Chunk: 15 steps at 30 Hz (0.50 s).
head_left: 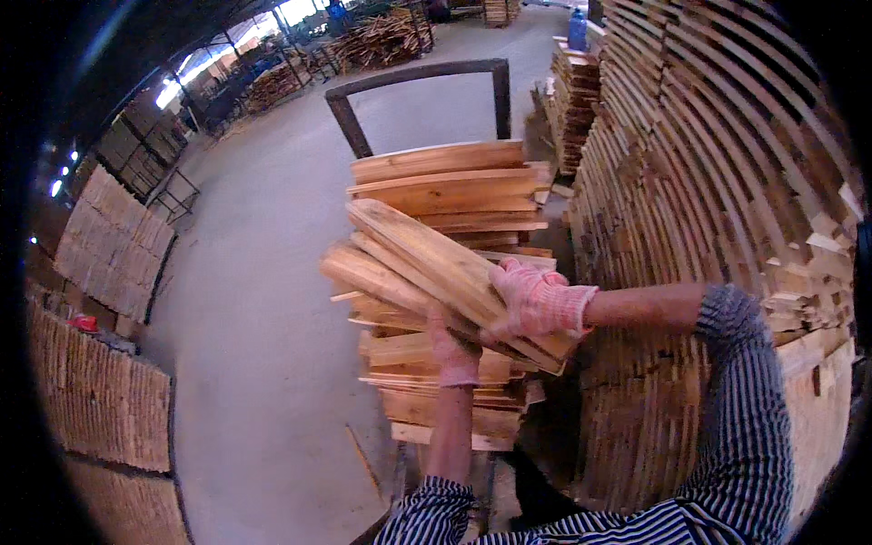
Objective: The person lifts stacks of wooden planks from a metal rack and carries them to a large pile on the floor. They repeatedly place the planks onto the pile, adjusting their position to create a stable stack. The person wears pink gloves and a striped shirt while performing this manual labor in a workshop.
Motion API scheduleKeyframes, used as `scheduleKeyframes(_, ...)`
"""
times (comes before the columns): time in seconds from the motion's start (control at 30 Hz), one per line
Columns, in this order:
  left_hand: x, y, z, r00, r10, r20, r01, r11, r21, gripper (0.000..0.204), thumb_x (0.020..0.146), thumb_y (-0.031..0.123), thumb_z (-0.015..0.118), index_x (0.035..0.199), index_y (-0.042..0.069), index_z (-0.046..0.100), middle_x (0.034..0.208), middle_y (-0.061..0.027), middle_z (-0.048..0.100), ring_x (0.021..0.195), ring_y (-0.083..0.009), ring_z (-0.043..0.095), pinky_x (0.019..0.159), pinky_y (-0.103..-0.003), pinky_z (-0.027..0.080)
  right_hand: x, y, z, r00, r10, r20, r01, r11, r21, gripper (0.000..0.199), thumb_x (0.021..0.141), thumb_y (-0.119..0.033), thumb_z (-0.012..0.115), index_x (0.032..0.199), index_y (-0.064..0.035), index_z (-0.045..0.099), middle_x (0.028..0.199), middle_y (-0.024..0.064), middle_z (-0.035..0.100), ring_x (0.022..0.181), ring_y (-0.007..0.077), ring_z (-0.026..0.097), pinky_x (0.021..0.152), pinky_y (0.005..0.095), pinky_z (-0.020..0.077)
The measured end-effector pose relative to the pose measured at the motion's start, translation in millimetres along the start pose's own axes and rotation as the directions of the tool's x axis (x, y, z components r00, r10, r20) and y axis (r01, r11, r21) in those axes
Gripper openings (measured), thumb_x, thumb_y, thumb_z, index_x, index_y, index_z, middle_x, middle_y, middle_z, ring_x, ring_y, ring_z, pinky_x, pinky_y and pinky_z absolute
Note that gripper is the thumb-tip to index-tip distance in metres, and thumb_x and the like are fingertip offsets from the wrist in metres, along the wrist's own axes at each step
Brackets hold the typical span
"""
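A bundle of several wooden boards (427,259) is held at a slant above a loaded cart, its far end pointing up and left. My right hand (536,300), in a pink-and-white knitted glove, is closed round the near right end of the bundle. From below, my left hand (452,350), gloved alike, grips the boards' lower side; its fingers are partly hidden under them. Beneath lies a pile of short boards (445,191), stacked crosswise. The cart's dark upright frame (418,77) rises behind the pile.
A tall wall of stacked boards (672,182) stands close on the right. More board stacks (100,391) line the left side. A loose stick (365,463) lies on the concrete floor (263,300). A blue bottle (578,29) tops a far stack, and heaped wood (386,41) sits at the back.
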<state>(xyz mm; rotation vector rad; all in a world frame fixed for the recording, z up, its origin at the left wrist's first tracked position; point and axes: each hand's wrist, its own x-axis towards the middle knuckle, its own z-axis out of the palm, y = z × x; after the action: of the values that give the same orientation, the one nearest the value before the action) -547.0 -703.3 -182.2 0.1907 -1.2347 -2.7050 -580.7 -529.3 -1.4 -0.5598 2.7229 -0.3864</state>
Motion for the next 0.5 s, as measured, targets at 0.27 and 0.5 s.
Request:
scheduleKeyframes(0.27, -15, 24, 37, 0.922, -0.344, 0.177, 0.361, 0.930, -0.070, 0.078, 0.100, 0.065, 0.048, 0.156, 0.011, 0.039, 0.156, -0.0073, 0.045, 0.141, -0.0284, 0.044, 0.114, -0.047, 0.041, -24, 36, 21, 0.992, 0.055, 0.113, -0.108, 0.830, 0.548, 0.123, 0.066, -0.068, 0.080, 0.150, 0.0065, 0.030, 0.131, 0.0299, 0.064, 0.118, 0.0394, 0.066, 0.103, 0.0454, 0.0520)
scheduleKeyframes(0.5, -114, 59, -48, 0.909, -0.413, -0.049, 0.416, 0.907, 0.066, 0.088, 0.097, 0.070, 0.049, 0.158, 0.008, 0.036, 0.155, -0.0113, 0.047, 0.140, -0.0331, 0.047, 0.120, -0.045, 0.037, -117, -39, 107, 0.939, 0.135, 0.316, -0.313, 0.716, 0.624, 0.116, 0.069, -0.062, 0.080, 0.150, 0.0055, 0.032, 0.132, 0.0266, 0.063, 0.118, 0.0377, 0.064, 0.101, 0.0435, 0.0528)
